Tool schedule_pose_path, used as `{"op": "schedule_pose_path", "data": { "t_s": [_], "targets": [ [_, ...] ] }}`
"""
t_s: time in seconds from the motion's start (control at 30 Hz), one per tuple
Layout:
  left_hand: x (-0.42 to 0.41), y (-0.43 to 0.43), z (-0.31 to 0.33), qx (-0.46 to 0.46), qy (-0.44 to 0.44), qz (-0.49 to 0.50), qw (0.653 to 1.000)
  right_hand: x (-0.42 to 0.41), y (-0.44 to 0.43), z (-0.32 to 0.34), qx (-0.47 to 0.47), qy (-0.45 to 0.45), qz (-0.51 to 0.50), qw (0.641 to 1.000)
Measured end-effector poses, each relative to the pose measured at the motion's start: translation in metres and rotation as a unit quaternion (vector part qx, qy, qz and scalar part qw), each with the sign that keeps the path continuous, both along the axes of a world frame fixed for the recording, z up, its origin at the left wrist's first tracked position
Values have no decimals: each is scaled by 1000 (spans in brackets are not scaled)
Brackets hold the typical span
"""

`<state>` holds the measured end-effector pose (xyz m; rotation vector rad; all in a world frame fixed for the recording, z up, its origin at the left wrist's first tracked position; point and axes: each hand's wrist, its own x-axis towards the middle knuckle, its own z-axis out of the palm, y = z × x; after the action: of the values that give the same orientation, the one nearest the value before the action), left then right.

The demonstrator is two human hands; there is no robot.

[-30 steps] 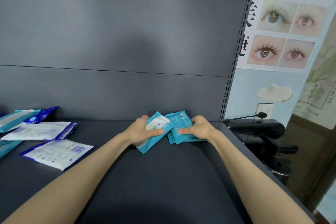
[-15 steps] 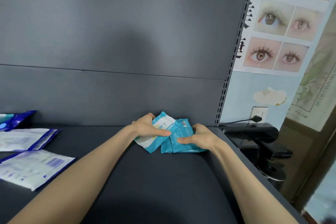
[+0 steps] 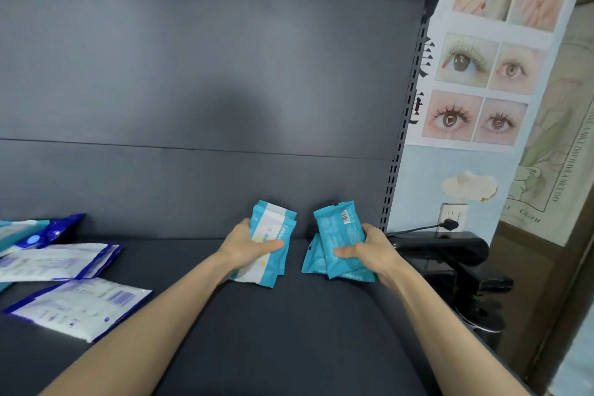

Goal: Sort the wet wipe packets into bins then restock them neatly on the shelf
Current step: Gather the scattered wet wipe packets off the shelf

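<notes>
- Nearest me on the dark shelf (image 3: 273, 347), a white-and-blue packet (image 3: 80, 309) lies flat at the left. More of the same kind (image 3: 54, 262) lie behind it and run off the frame edge.
- Further in, the left hand (image 3: 247, 244) grips a small stack of white-labelled teal packets (image 3: 273, 235). Its thumb lies across the front and its fingers are curled behind, out of sight.
- Just beside that stack, not touching it, the right hand (image 3: 373, 251) grips the barcode-side teal packets (image 3: 340, 231) with its thumb pressed across them. Their lower ends rest on the shelf.
- The film looks slick and both stacks look loose, so I'd guess a packet could slide out and fan crooked when they are set down.
- The right stack sits near the shelf's open right end. A slip there might drop a packet toward the black device (image 3: 450, 254).
- I can't count the packets in either hand, the print is too small to read, and no bins are in sight.
</notes>
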<state>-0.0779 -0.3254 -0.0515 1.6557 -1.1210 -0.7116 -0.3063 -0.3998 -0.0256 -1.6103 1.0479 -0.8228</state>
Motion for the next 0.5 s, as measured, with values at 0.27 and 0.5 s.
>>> {"op": "schedule_pose_path", "data": {
  "t_s": [0.27,0.5],
  "targets": [
    [-21,74,34,-148,112,31,982,6,71,42,-1,-134,38,990],
    [-45,199,64,-268,182,125,938,25,175,63,39,-300,128,945]
  ]
}}
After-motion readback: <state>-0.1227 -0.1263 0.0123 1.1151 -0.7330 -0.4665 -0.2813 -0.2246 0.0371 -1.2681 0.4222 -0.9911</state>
